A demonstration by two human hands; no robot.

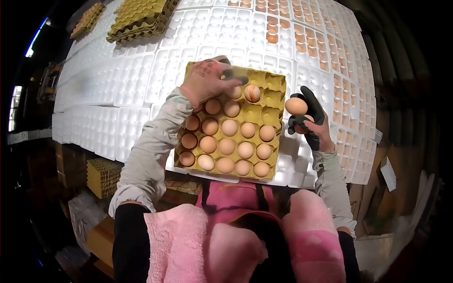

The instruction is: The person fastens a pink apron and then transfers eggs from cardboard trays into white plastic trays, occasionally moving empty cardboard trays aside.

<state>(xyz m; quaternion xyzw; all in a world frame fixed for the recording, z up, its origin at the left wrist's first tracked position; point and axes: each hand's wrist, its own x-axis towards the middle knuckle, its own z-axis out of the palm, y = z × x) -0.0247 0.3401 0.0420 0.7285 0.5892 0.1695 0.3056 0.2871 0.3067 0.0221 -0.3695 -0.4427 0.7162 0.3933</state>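
Note:
A yellow-brown egg tray point(252, 114) lies in front of me, with brown eggs point(227, 145) in most of its front pockets. My left hand point(211, 81) reaches over its back left part, fingers curled just above an egg point(234, 92); the hand hides what lies between the fingertips. Beside that sits an egg with darker streaks point(252, 93). Right of the tray, my right hand point(315, 118) is closed around two eggs, one point(296, 106) above the other point(304, 123). Dark coverings show on the fingers of both hands.
White moulded trays point(127, 78) cover the table, those at the right and back holding brown eggs point(302, 40). Stacked yellow-brown egg trays point(141, 19) stand at the back left. Another stack point(104, 177) is below the table's left edge, near cardboard boxes point(101, 240).

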